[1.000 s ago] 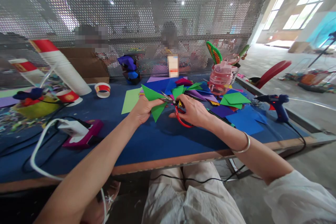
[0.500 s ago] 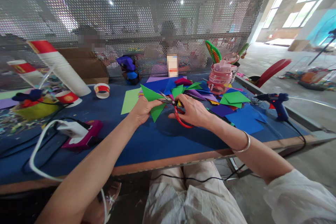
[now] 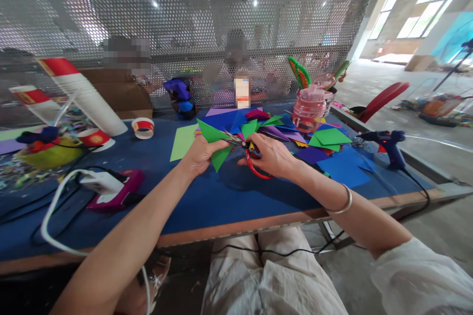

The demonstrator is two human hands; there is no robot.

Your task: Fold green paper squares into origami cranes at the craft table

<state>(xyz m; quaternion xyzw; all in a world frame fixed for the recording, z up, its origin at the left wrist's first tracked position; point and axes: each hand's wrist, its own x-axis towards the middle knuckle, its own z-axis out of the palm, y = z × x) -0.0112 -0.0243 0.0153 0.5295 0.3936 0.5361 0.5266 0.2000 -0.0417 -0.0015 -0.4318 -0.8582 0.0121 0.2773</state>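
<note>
Between thumb and fingers, my left hand grips a green sheet of paper with pointed corners. My right hand is closed round the red handles of a pair of scissors. The scissor blades point left and lie across the green paper, parted a little, close to my left thumb. Behind both hands spreads a pile of coloured paper pieces in blue, purple, green and pink. Part of the paper in my left hand is hidden by my fingers.
A glue gun stands at the right, near green and blue paper. A pink bottle is at the back right. To the left are stacked paper cups, a single cup and a purple power strip with cables. A perforated metal screen rises behind.
Almost nothing differs. Both hands, the scissors and the green paper keep the same places, and the whole view has shifted very slightly.
</note>
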